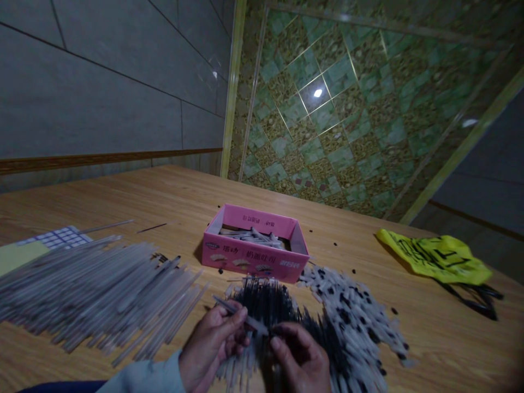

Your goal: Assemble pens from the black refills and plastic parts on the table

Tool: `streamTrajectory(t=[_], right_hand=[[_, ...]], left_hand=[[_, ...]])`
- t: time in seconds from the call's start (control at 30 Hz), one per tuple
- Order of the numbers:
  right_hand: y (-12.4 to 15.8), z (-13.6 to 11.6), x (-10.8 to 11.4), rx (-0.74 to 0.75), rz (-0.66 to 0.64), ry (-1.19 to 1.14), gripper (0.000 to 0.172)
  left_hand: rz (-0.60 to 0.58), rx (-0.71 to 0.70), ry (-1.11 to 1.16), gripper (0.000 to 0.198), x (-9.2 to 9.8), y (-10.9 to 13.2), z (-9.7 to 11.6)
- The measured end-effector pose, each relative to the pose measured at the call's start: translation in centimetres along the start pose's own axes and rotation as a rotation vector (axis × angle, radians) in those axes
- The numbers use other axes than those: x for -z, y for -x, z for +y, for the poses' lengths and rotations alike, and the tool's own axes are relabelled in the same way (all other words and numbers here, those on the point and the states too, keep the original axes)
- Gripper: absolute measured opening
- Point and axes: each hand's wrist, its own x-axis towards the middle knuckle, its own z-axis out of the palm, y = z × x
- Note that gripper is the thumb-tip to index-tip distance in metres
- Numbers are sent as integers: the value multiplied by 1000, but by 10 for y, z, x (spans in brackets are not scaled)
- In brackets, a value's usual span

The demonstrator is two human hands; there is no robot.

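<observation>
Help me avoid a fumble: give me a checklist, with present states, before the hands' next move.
1. Left hand grips a tube: ok.
2. Right hand has a firm hold on something: cannot tell, fingertips blurred.
3. Box open at the top: ok.
4. Long straws clear of the box: ok.
5. Table free of stray black bits: not ok, several lie scattered.
6. Yellow bag apart from both hands: ok.

1. Box [245, 259], on table [164, 188], containing slender pieces [257, 237].
2. Tube pile [82, 295], left of box.
3. Rod cluster [268, 299], directly before box.
4. Short pieces [358, 314], right of rod cluster.
5. Bag [436, 256], far right.
</observation>
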Motion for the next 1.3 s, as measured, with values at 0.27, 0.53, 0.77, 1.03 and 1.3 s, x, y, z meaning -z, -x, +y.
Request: streamTrajectory(t=[0.27,0.53,0.77,1.03,1.3], right_hand=[[1,-4,0,31,-36,59,20],[1,-3,1,94,-35,137,16],[2,-4,3,191,-40,233,8],[4,3,2,57,-40,264,23],[5,2,1,149,-197,300,39]], left_hand=[[27,-10,-14,29,-3,0,2],[15,-44,-50,31,-3,-2,0],[37,-47,-108,31,-4,0,0],[-42,-102,-164,27,-4,2,0],[-38,-134,-182,26,-3,2,1]])
